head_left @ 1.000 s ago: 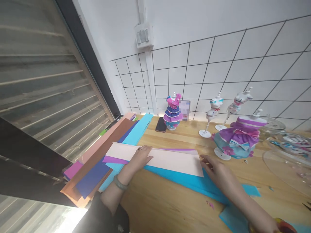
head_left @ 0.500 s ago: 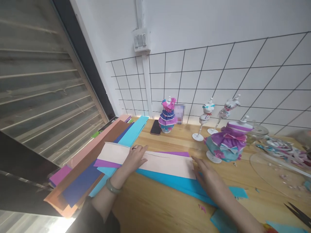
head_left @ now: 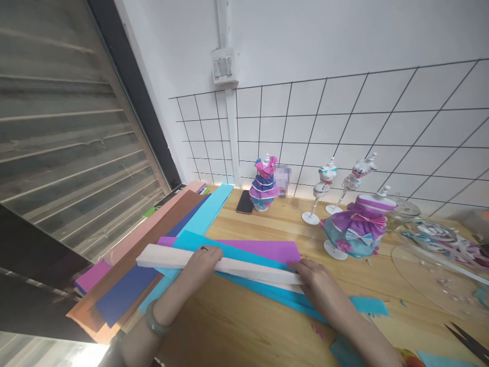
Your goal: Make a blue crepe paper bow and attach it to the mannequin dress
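Observation:
A long pale pink crepe paper sheet [head_left: 244, 267] is lifted edge-on off the wooden table [head_left: 248, 326]. My left hand [head_left: 202, 260] grips it near its left end, fingers curled over the top edge. My right hand [head_left: 311, 272] pinches its right end. Under it lie a purple sheet [head_left: 263, 247] and a turquoise sheet [head_left: 275, 293], both flat on the table.
A fan of brown, pink, blue and turquoise paper sheets [head_left: 153, 244] overhangs the table's left edge. A phone [head_left: 245, 202], dressed mannequin figures [head_left: 263, 184] [head_left: 359, 224], bare stands [head_left: 319, 191], a glass dish [head_left: 439, 265] and scissors [head_left: 468, 341] sit at the back and right.
The pale pink sheet lay flat under both hands; now both hands have raised it and pulled it toward me, uncovering the purple sheet beneath.

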Motion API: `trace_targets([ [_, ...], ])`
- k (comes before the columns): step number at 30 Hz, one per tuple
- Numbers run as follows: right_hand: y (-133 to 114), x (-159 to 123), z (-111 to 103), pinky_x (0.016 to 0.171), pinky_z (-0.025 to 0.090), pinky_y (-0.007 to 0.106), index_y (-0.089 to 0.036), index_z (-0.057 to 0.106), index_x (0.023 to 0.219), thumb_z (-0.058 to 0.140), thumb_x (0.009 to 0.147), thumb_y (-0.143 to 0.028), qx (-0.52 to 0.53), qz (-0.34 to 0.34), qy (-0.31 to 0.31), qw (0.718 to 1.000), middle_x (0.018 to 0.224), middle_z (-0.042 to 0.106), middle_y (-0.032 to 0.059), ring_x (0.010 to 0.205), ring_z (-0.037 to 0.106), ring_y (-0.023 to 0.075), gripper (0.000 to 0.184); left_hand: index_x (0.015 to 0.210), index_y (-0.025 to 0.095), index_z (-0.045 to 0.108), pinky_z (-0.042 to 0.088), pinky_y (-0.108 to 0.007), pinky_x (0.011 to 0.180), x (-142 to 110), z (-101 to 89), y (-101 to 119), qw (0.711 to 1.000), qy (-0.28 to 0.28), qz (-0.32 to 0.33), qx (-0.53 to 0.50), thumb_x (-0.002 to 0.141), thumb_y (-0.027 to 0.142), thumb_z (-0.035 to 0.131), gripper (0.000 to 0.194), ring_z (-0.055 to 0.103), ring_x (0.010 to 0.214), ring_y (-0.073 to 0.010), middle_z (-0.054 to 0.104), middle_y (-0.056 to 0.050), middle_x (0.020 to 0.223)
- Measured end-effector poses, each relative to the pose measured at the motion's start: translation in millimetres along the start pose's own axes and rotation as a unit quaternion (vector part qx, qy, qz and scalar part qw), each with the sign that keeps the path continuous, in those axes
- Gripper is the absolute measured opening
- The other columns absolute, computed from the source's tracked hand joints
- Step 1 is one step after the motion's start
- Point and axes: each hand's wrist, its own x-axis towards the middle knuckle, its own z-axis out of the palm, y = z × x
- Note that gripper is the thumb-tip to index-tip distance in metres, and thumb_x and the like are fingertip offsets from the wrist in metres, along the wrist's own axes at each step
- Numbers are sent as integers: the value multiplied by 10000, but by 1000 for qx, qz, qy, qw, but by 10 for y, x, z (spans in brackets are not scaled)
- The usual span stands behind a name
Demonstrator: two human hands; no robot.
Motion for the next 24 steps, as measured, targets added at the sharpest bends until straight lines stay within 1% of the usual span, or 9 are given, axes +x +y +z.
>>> trace_targets([
  [3,-53,-69,-32,767,444,319,-196,617,1003,351,721,-44,51,14,-16,998,970,638,88,886,595,198,417,858,201,460,321,-285,606,-76,-147,1,998,-26,-44,-29,610,-47,343,371,531,681,-187,582,-19,742],
  [6,-29,-98,-18,790,461,340,-178,572,1075,344,803,-137,91,31,20,995,1014,635,100,923,600,208,358,986,214,437,326,-277,588,-28,-345,-47,994,-22,-95,-42,671,27,382,370,566,725,-217,609,-25,776],
  [8,25,-113,-3,797,470,361,-174,549,1102,356,834,-211,102,41,57,992,1020,640,108,931,606,221,332,1106,220,409,348,-284,610,80,-462,-120,991,-8,-126,-41,707,88,409,420,584,801,-244,628,-50,862],
  [9,58,-125,3,792,475,369,-177,538,1114,364,839,-235,103,47,75,991,1015,643,108,922,611,225,331,1124,221,413,358,-291,625,152,-508,-166,990,-6,-137,-39,722,118,415,415,586,823,-255,632,-61,888],
  [12,166,-194,11,755,494,381,-180,513,1144,375,842,-273,100,81,116,985,983,656,107,880,627,230,345,1089,229,480,377,-296,639,404,-584,-331,987,-17,-151,-51,761,196,415,336,589,841,-260,633,-76,930],
  [15,265,-301,21,735,504,374,-180,526,1129,381,839,-285,95,110,117,982,977,663,106,870,633,229,341,1081,233,521,390,-286,628,666,-573,-501,986,-30,-151,-64,759,193,410,343,591,842,-254,635,-79,928],
  [19,341,-445,31,785,493,367,-165,554,1114,383,824,-250,85,112,80,987,1050,651,111,920,625,224,347,1063,216,552,411,-279,655,963,-467,-655,988,-38,-134,-72,750,182,440,334,591,840,-235,636,-84,934],
  [22,341,-520,18,840,469,365,-170,586,1094,392,811,-228,60,101,60,991,1091,640,108,984,603,231,348,1130,172,509,407,-313,783,1112,-355,-597,990,-15,-126,-70,746,117,433,395,556,966,-240,603,-117,1027],
  [24,318,-545,13,837,467,364,-176,603,1082,395,805,-209,38,94,51,994,1077,646,108,977,605,237,348,1161,141,476,358,-362,891,1170,-268,-429,991,14,-110,-70,750,78,414,420,489,1083,-255,548,-150,1113],
])
